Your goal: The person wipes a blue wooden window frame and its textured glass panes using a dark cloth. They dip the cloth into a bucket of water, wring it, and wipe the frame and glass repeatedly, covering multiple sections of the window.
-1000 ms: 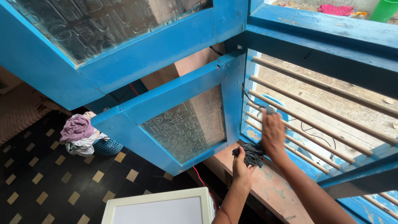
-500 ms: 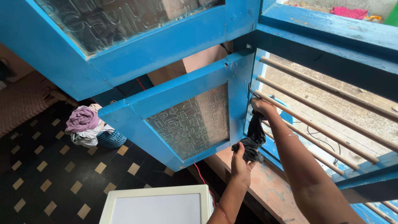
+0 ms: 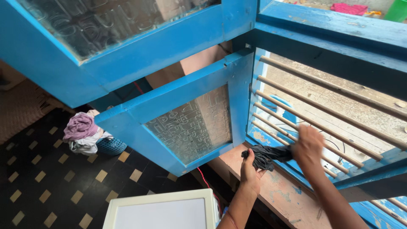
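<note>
- Looking down at a blue-painted wooden window frame [image 3: 322, 32] with chipped paint, and a row of pale wooden bars [image 3: 322, 106] running across the opening; worn concrete ground shows outside through them.
- A blue shutter with patterned frosted glass [image 3: 186, 127] swings open into the room, and a bigger one of the same kind [image 3: 106, 29] sits above it at top left.
- Under the bars there's a faded pinkish sill [image 3: 271, 186], scuffed and spotted with blue paint.
- The left hand [image 3: 251, 171] is up at the sill edge, fingers closed round one end of a dark grey crumpled cloth [image 3: 267, 154], so it's got a solid grip on it.
- The right hand [image 3: 308, 146] is a bit blurry, sitting right at the lowest bars, pinching the other end of that same cloth; how tightly the fingers are curled, can't really tell, but it has hold of it.
- So the cloth is stretched between both hands, just above the sill and right beside the bottom bars.
- Inside, the floor is dark tile with little tan squares [image 3: 51, 186].
- A small blue plastic basket [image 3: 109, 146] stands on it, heaped with purple and white clothes [image 3: 80, 131].
- A white flat-topped box-shaped thing [image 3: 163, 212] pokes in at the bottom edge, near the left forearm.
</note>
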